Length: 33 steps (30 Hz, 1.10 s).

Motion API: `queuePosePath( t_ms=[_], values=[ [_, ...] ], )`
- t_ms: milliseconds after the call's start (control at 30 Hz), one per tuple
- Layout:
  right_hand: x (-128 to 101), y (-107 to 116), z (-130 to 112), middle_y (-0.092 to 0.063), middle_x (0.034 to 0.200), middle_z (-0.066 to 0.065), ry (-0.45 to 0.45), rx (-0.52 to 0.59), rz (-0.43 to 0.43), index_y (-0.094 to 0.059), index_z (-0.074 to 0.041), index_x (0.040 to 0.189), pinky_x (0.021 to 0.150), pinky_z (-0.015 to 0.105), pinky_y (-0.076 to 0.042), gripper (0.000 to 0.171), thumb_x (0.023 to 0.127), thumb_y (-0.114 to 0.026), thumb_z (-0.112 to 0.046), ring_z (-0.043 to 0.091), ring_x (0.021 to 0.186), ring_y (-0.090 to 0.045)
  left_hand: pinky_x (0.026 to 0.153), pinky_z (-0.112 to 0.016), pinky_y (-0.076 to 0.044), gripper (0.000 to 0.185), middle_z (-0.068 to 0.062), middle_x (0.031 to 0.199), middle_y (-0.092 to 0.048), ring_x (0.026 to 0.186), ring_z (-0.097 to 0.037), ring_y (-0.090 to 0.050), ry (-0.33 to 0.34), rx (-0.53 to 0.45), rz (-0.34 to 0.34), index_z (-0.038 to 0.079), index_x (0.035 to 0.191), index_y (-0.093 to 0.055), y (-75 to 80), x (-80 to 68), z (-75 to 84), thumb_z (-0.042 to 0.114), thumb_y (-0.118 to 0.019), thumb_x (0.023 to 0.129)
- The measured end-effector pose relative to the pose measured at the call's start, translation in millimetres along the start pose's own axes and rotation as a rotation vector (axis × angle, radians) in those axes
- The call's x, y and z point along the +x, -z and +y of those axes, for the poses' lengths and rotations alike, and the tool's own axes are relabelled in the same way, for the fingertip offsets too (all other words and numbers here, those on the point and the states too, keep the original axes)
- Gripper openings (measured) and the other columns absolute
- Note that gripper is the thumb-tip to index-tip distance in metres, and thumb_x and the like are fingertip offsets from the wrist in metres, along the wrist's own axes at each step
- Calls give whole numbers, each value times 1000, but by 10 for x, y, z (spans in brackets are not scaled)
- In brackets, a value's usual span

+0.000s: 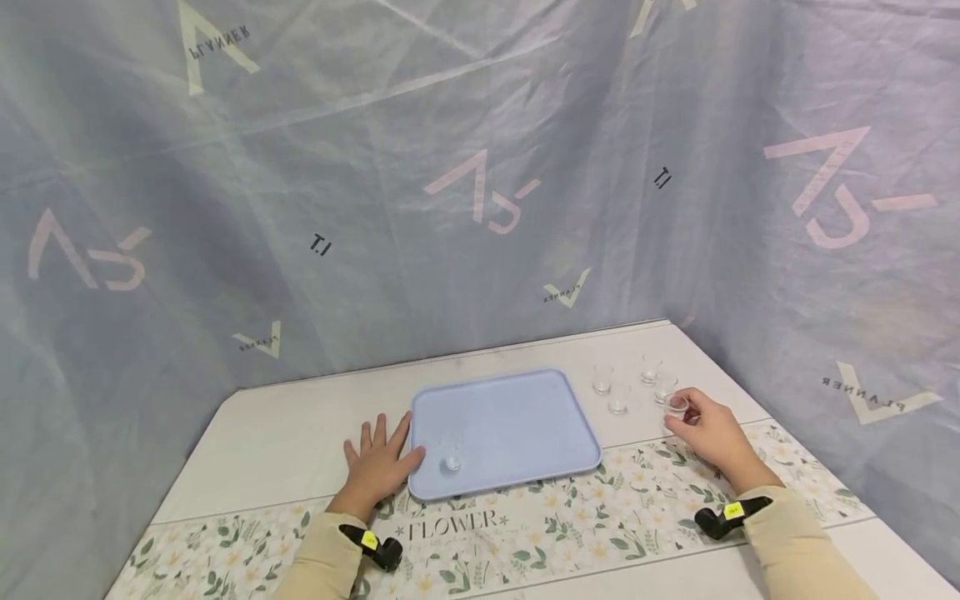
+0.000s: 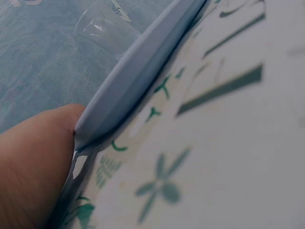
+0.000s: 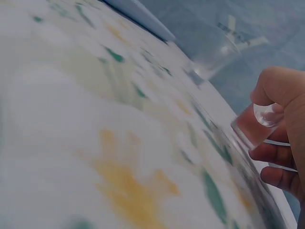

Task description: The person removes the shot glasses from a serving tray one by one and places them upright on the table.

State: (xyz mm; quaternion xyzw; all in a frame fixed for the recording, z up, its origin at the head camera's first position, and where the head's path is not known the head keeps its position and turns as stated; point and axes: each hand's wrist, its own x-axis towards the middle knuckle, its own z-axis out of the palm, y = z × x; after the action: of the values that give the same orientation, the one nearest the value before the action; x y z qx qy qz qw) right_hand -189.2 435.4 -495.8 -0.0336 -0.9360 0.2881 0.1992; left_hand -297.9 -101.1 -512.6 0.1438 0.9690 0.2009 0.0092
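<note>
White table (image 1: 300, 417), floral runner (image 1: 570, 517), draped sheeting (image 1: 450, 167); left fingers (image 1: 378, 437) flat, right fingers (image 1: 693, 417) pinching glass (image 1: 677, 406).

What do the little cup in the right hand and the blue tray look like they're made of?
The small cup pinched by the right hand is clear and glossy; fingers show through it, so glass or hard clear plastic, I can't tell which. The tray looks like matte pale-blue moulded plastic: uniform colour, smooth rounded raised rim, no shine. The left hand rests against its edge.
</note>
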Motion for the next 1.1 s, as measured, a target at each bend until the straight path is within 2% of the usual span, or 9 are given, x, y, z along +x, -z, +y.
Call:
queuePosePath(
  t_ms=[200,467,567,667,733,833,900,967,1100],
  values=[
    [-1,125,117,-61,87,8,-84,-34,1,-60,-5,114,65,36,-44,29,93,-69,-24,22,77,-55,110,-77,8,79,-26,166,-7,151,-52,3,4,6,-12,23,163,-23,7,41,16,61,-48,99],
    [46,148,206,-61,94,14,-141,-32,-66,-55,-3,117,68,38,-44,37,95,-68,-29,26,83,-56,109,-77,7,78,-27,166,-7,151,-52,3,-4,11,-12,23,163,-23,14,83,8,61,-47,99],
    [59,184,159,-61,106,23,-143,-41,-102,-49,2,127,74,45,-48,51,95,-67,-34,35,92,-59,109,-77,6,78,-27,166,-8,151,-53,2,-5,9,-9,23,163,-24,8,87,8,60,-48,99],
    [87,263,24,-54,125,33,-140,-64,-85,-38,6,142,85,60,-46,71,98,-63,-44,49,109,-55,109,-77,7,79,-26,166,-8,151,-52,2,-3,10,-12,23,163,-23,-7,92,-9,61,-47,99],
    [127,309,-114,-50,132,35,-121,-98,-3,-34,9,146,89,66,-40,78,98,-61,-46,54,115,-50,109,-77,7,79,-26,166,-8,151,-52,1,-4,14,-13,23,163,-23,-20,96,-33,61,-47,99],
    [239,314,-361,-54,128,33,-55,-150,183,-43,8,141,90,68,-36,69,96,-63,-40,55,112,-50,109,-77,7,79,-26,166,-7,151,-52,2,-9,10,-14,23,163,-22,-15,105,-59,61,-47,99],
    [345,267,-563,-57,123,32,-3,-160,265,-49,9,136,90,68,-35,61,94,-65,-33,55,109,-51,109,-77,8,79,-27,166,-6,150,-53,3,-14,7,-15,23,163,-22,-7,114,-72,61,-47,99],
    [458,159,-773,-59,120,31,59,-148,294,-52,8,132,91,66,-36,55,93,-66,-27,53,109,-52,109,-77,9,79,-26,167,-4,151,-52,5,-11,5,-23,23,164,-20,0,126,-83,61,-47,99],
    [619,-225,-1177,-63,116,27,178,-74,245,-58,6,126,96,60,-41,46,90,-69,-22,48,109,-56,109,-76,10,80,-25,167,-2,151,-52,6,-6,12,-31,24,164,-19,-18,156,-112,62,-46,99]
  ],
)
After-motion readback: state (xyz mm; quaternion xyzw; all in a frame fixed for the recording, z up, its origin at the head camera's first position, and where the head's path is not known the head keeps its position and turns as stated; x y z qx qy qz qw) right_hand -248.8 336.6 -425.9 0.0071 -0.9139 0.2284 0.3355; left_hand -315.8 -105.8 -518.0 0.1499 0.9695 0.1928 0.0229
